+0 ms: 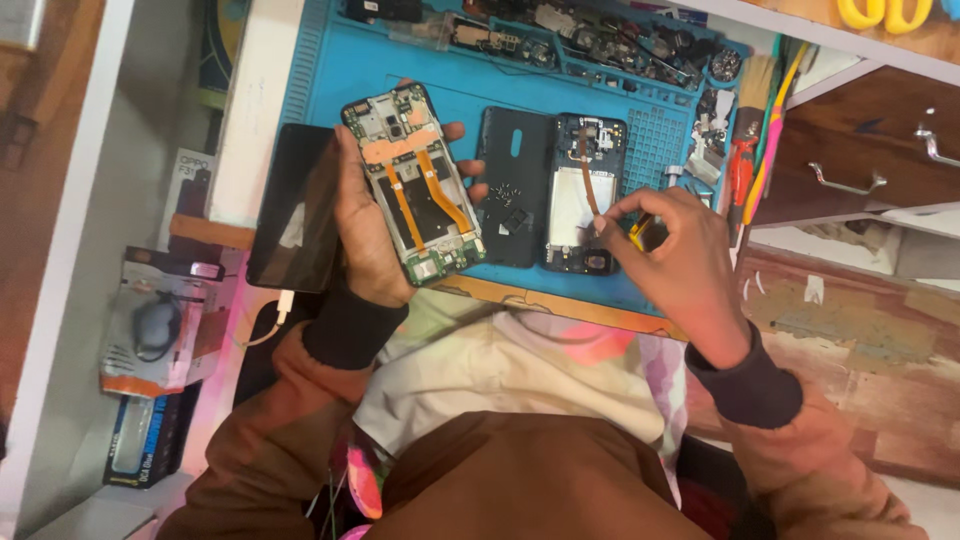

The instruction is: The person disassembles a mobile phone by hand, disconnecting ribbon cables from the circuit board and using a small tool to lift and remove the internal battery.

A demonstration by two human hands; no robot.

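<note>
The left hand (pixel 365 225) grips an opened phone (pixel 415 180), fingers wrapped behind it (circuit side up). Right of those fingers lie a black back cover (pixel 512 185) and a second opened phone (pixel 583 195) on the blue mat (pixel 330 70). The right hand (pixel 675 250) pinches a yellow-handled tool (pixel 645 232).

Blue work mat (pixel 500 100); opened phone (pixel 415 185) green board, orange ribbons; black back cover (pixel 512 190); brown sleeves (pixel 300 400).

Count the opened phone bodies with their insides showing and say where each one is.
2. One opened phone body is held in the left hand. The other lies on the blue mat, by the right hand. More may be hidden.
</note>
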